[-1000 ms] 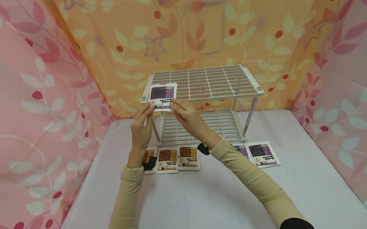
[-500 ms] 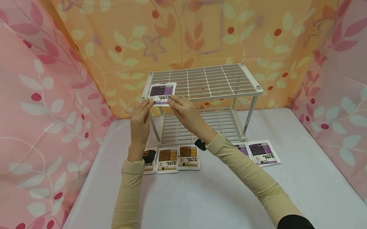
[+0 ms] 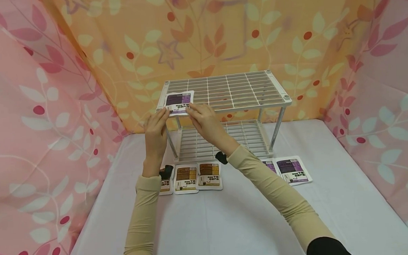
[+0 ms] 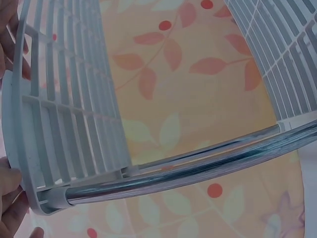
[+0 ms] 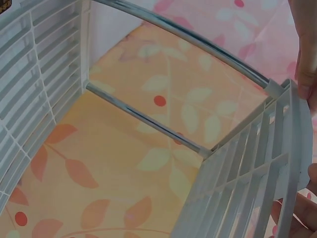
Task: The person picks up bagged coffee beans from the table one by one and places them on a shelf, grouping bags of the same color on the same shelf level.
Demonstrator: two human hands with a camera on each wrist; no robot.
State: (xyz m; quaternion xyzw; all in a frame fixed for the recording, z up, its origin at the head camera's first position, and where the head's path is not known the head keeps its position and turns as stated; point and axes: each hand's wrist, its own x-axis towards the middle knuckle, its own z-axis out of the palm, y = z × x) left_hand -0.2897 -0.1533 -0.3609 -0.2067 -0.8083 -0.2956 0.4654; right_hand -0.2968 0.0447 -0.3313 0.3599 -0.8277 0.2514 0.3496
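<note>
now both hands, left hand (image 3: pixel 155 130) and right hand (image 3: pixel 206 121), pinch purple packet (image 3: pixel 178 102) on rack (image 3: pixel 243 92).

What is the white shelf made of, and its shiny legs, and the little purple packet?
The shelf looks like matte white moulded plastic, going by its thick flat slats. Its legs look like polished metal: they mirror the light. The purple packet seems glossy printed plastic or foil.

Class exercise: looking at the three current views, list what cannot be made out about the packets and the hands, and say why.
- Purple packet on the rack: print too small in the head view.
- Leftmost brown packet: partly hidden by the left sleeve.
- Left hand and right hand: wrist views show only finger edges, no packet, so the grip is unclear.
</note>
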